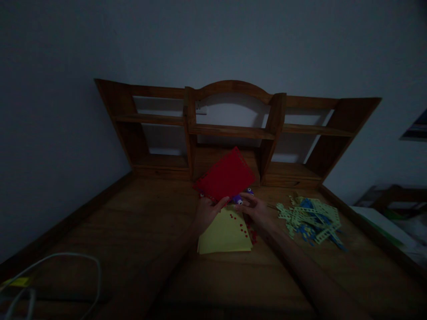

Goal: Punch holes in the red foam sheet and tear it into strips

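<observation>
My left hand (207, 213) pinches the near corner of a red sheet of paper (227, 175), which tilts up with small notches or holes along its edges. My right hand (253, 209) has its fingers around a small purple craft punch (237, 200) at the sheet's lower edge. Another purple piece with a white round spot (249, 190) shows just behind my right fingers. Below the hands lies a stack of pale yellow paper (227, 238), and tiny red cut-outs (243, 229) are scattered on its right side and beside it. The dim light hides finer detail.
A heap of punched pale green and blue paper strips (310, 218) lies on the right of the wooden desk (140, 222). A wooden shelf unit (233, 131) stands along the back. A white cable (96, 266) loops at the front left, near a yellow item (18, 282).
</observation>
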`<action>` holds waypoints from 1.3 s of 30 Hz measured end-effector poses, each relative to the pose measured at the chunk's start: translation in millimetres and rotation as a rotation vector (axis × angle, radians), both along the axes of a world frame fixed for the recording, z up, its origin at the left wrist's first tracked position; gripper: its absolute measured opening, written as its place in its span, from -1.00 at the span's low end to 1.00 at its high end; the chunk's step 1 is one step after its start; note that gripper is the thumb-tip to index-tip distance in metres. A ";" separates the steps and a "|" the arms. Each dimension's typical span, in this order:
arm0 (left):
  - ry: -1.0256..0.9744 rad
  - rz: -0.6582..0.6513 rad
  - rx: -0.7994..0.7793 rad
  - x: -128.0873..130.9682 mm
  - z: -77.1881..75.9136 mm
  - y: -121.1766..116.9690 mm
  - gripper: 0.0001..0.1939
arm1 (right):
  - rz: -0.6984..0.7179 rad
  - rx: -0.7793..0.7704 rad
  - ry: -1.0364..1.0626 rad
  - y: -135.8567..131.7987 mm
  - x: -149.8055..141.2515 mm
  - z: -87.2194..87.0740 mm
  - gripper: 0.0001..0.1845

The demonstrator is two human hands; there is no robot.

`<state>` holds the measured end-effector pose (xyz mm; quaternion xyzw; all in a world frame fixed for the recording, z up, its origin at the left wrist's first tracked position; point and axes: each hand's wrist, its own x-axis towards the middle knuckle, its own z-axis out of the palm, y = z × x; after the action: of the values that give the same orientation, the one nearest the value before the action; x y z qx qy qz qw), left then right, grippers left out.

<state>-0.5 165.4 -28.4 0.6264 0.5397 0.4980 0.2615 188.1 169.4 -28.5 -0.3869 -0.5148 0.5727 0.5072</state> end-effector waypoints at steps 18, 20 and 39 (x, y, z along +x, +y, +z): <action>0.014 -0.050 -0.023 1.3 -2.8 0.8 -0.57 | -0.022 -0.001 -0.026 2.3 4.1 -1.5 -0.43; 0.014 -0.068 -0.012 0.8 -5.1 2.0 -0.57 | -0.030 -0.008 -0.013 3.5 4.3 -2.8 -0.45; 0.050 -0.145 0.010 2.3 -7.6 0.3 -0.62 | 0.133 -0.111 0.238 3.6 1.5 -5.0 -0.71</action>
<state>1.8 165.7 -36.0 0.6774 0.4967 0.4647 0.2802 189.6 173.1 -33.5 -0.3088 -0.4430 0.6744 0.5036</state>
